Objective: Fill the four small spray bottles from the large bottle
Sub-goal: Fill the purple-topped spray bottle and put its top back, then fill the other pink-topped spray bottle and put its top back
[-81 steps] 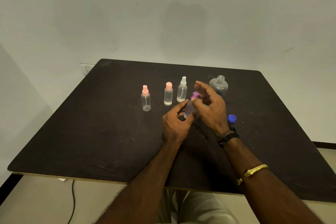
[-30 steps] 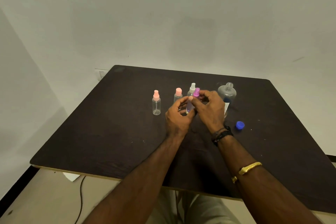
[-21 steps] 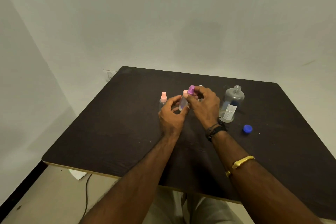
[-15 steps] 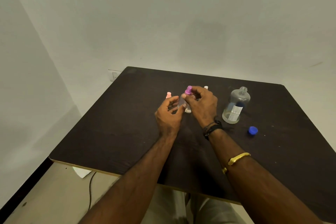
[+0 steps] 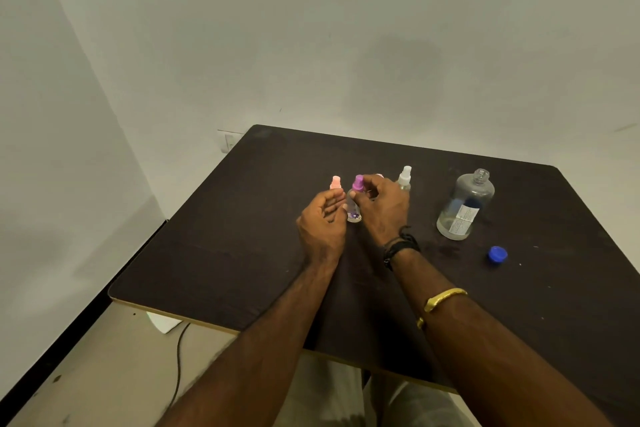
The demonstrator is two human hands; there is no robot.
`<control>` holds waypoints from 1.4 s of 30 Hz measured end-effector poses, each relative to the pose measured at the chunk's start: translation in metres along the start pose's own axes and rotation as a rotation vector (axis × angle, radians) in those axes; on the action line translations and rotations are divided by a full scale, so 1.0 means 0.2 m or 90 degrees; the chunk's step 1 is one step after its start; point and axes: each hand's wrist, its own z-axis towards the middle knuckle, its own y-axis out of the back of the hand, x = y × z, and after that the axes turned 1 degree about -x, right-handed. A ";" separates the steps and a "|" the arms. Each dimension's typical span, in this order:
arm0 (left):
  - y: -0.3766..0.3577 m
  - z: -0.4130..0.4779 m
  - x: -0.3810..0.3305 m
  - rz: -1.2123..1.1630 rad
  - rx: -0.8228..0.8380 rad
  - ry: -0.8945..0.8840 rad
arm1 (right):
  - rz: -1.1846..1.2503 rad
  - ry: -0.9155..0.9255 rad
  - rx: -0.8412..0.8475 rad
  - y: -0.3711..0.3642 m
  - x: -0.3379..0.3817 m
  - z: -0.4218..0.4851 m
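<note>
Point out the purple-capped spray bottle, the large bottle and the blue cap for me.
purple-capped spray bottle [image 5: 354, 210]: head view, clear body below the cap.
large bottle [image 5: 465, 205]: head view, clear body above the label.
blue cap [image 5: 497, 255]: head view, middle of the cap.

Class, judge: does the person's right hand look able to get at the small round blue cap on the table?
Probably yes: bare dark table lies between the right hand and the small round blue cap, though the hand first must release the purple-topped clear spray bottle.
</note>
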 end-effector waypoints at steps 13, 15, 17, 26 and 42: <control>0.04 -0.01 0.00 -0.008 -0.008 0.005 | -0.027 -0.013 0.027 -0.03 0.00 -0.04; 0.04 0.00 0.00 -0.013 -0.027 -0.003 | -0.041 0.002 -0.003 -0.02 0.02 -0.04; 0.05 0.00 -0.01 -0.018 -0.039 -0.007 | -0.041 0.031 -0.058 -0.01 0.04 -0.03; 0.10 0.03 -0.03 -0.050 -0.054 0.008 | -0.031 0.097 0.029 -0.07 0.19 -0.01; 0.10 0.00 -0.04 0.000 -0.078 -0.042 | -0.018 0.091 0.035 -0.04 0.17 -0.05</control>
